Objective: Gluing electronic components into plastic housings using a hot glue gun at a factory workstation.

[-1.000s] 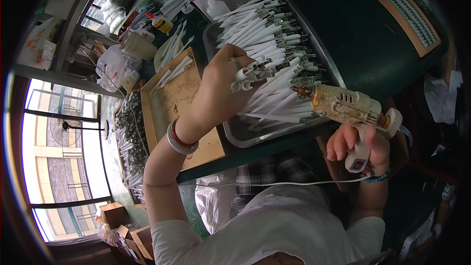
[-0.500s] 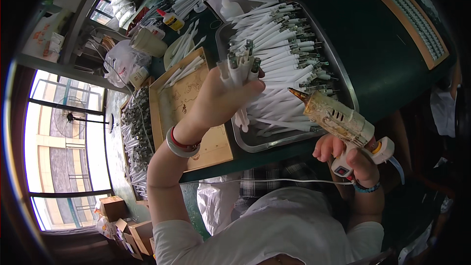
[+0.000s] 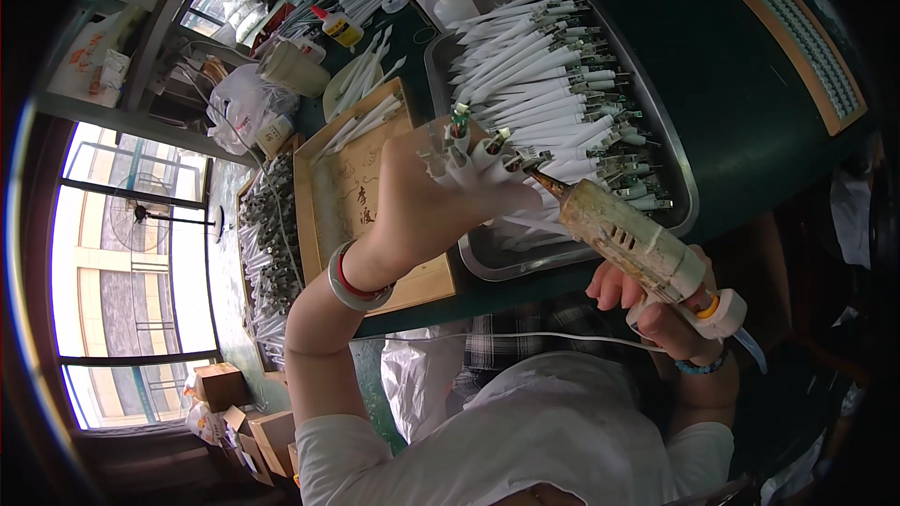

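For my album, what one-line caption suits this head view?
Left hand fans small white pieces before a glue gun in the right hand, above a metal tray.

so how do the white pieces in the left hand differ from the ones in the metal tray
The white pieces in the left hand are a small bunch, held upright, tips up beside the glue gun nozzle. The white pieces in the metal tray are a large heap lying flat, roughly parallel. Both are slim white sticks with small dark metal ends.
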Demonstrator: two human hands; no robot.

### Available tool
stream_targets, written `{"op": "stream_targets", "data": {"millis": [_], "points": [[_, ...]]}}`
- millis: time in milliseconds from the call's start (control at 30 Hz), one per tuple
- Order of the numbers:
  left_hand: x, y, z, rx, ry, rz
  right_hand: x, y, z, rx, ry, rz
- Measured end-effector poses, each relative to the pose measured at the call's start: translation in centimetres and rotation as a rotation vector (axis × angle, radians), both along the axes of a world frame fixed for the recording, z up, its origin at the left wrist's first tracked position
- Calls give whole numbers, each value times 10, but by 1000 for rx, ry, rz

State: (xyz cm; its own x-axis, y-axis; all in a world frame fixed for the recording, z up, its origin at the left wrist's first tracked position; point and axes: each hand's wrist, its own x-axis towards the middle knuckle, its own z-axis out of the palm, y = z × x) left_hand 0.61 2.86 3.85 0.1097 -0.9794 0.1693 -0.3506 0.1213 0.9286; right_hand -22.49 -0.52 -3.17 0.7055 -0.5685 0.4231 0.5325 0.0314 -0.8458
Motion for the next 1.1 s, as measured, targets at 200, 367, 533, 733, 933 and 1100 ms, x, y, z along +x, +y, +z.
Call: {"op": "stream_targets", "data": {"millis": [200, 367, 533, 733, 933, 1100], "points": [[14, 1, -7, -337, -476, -39, -15, 4, 21, -279, 442, -65], [10, -4, -3, -493, -546, -67, -8, 15, 39, -391, 493, -292], [13, -3, 4, -518, -563, -130, -22, 0, 32, 428, 213, 63], [16, -1, 3, -557, -478, -114, -27, -26, 15, 392, 173, -8], [11, -7, 5, -513, -618, -65, -21, -22, 15, 455, 92, 105], [-1, -16, 6, -381, -725, 8, -28, -25, 8, 569, -74, 240]]}}
